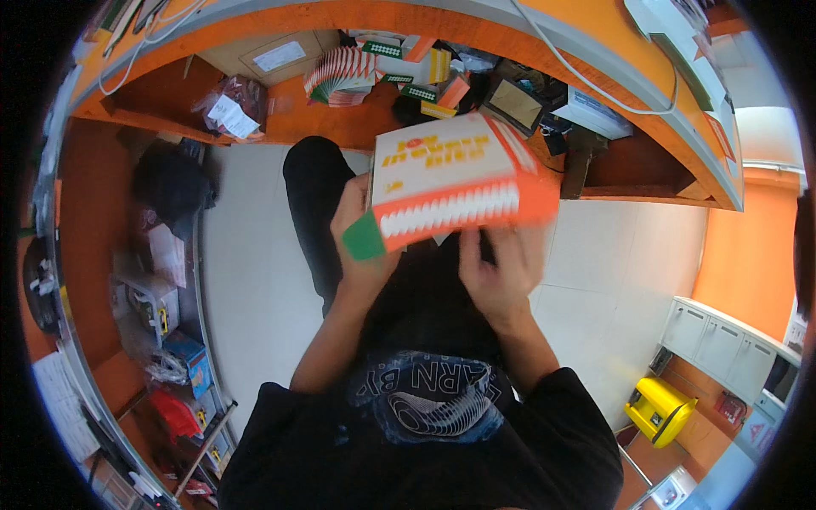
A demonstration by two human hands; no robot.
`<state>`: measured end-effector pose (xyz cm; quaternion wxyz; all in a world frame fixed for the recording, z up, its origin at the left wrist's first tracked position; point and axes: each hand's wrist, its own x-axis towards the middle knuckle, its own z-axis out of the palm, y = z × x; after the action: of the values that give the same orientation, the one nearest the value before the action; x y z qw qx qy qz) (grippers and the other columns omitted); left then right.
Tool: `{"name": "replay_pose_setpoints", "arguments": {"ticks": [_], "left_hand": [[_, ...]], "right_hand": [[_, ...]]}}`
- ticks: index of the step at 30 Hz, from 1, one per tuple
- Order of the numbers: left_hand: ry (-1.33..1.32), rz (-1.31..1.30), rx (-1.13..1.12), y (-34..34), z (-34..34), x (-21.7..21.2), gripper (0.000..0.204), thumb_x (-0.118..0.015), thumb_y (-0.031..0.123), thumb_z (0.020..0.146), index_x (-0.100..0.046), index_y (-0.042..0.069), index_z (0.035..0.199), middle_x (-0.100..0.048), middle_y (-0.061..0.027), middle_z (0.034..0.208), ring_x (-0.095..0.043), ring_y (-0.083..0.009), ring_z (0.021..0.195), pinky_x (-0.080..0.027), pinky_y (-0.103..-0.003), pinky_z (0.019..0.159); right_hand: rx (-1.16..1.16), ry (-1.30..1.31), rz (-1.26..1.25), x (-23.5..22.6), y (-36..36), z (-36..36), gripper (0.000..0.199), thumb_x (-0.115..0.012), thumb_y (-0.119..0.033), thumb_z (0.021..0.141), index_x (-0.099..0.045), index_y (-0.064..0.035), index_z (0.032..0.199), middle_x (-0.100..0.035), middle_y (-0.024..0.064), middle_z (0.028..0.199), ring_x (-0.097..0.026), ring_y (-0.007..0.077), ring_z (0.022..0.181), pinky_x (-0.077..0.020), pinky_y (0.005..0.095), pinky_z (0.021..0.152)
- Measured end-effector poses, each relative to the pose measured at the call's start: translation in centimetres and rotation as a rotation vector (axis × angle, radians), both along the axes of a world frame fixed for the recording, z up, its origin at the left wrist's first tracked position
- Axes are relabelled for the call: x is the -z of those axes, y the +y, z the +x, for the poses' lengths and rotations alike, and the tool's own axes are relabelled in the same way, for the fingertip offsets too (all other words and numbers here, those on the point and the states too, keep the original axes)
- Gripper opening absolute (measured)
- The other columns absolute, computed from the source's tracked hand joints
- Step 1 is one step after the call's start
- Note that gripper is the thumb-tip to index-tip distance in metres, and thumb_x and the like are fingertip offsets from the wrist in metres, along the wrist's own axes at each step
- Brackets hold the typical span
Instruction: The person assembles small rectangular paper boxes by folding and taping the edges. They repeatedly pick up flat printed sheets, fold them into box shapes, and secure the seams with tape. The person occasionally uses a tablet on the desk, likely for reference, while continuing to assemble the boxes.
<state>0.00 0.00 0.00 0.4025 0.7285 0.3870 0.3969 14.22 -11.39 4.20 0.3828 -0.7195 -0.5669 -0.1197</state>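
Item: orange-and-white carton (455, 183), being folded up over the lap.
Left hand (361, 234) is gripping the green-flap end, fingers closed; right hand (501, 268) is curling under the blurred far corner. Advice: keeping both grips firm while squaring panels along creases.

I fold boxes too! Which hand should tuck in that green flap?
Probably the left hand: its fingers grip the box right beside the green flap. The right hand sits under the far end.
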Motion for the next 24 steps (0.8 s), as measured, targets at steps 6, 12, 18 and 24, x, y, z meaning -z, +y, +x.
{"name": "replay_pose_setpoints", "arguments": {"ticks": [6, 12, 18, 24], "left_hand": [[0.079, -0.036, 0.126, 1.3, -1.7, -0.4, 0.037, -0.079, 0.004, 0.077, -0.065, -0.001, 0.11, -0.069, -0.0131, 0.1, -0.069, -0.0198, 0.089, -0.054, -0.029, 0.078], [0.38, 0.427, -0.04, 1.4, -2.6, -0.4, 0.032, -0.08, 0.013, 0.077, -0.064, 0.002, 0.103, -0.066, -0.0114, 0.102, -0.064, -0.0307, 0.09, -0.049, -0.042, 0.077], [0.369, 0.6, 0.225, -4.1, 0.0, -0.9, 0.03, -0.085, 0.025, 0.073, -0.067, 0.012, 0.093, -0.063, -0.0031, 0.094, -0.061, -0.0241, 0.097, -0.041, -0.044, 0.084], [0.353, 0.713, 0.278, -2.7, 0.5, 1.1, 0.021, -0.082, 0.019, 0.075, -0.065, 0.013, 0.083, -0.064, -0.0002, 0.091, -0.063, -0.0191, 0.089, -0.042, -0.042, 0.086]], "right_hand": [[-0.064, 0.761, -0.092, 1.5, 0.9, 3.8, 0.046, -0.077, -0.016, 0.079, -0.062, 0.003, 0.118, -0.068, 0.0217, 0.11, -0.068, 0.0387, 0.101, -0.0532, 0.0393, 0.084], [-0.171, 0.717, -0.144, 5.6, 1.6, 3.4, 0.044, -0.072, -0.018, 0.083, -0.062, 0.0033, 0.12, -0.068, 0.0228, 0.113, -0.068, 0.0383, 0.105, -0.0534, 0.0389, 0.086], [-0.094, 0.78, -0.186, 6.1, 2.4, 2.1, 0.024, -0.068, -0.008, 0.092, -0.065, 0.0035, 0.113, -0.069, 0.01, 0.097, -0.065, 0.0151, 0.082, -0.0537, 0.0302, 0.072], [-0.123, 0.716, -0.204, 7.3, 1.6, 3.5, 0.025, -0.063, -0.006, 0.096, -0.06, 0.0042, 0.119, -0.067, 0.0105, 0.1, -0.067, 0.0155, 0.086, -0.0574, 0.0305, 0.07]]}}
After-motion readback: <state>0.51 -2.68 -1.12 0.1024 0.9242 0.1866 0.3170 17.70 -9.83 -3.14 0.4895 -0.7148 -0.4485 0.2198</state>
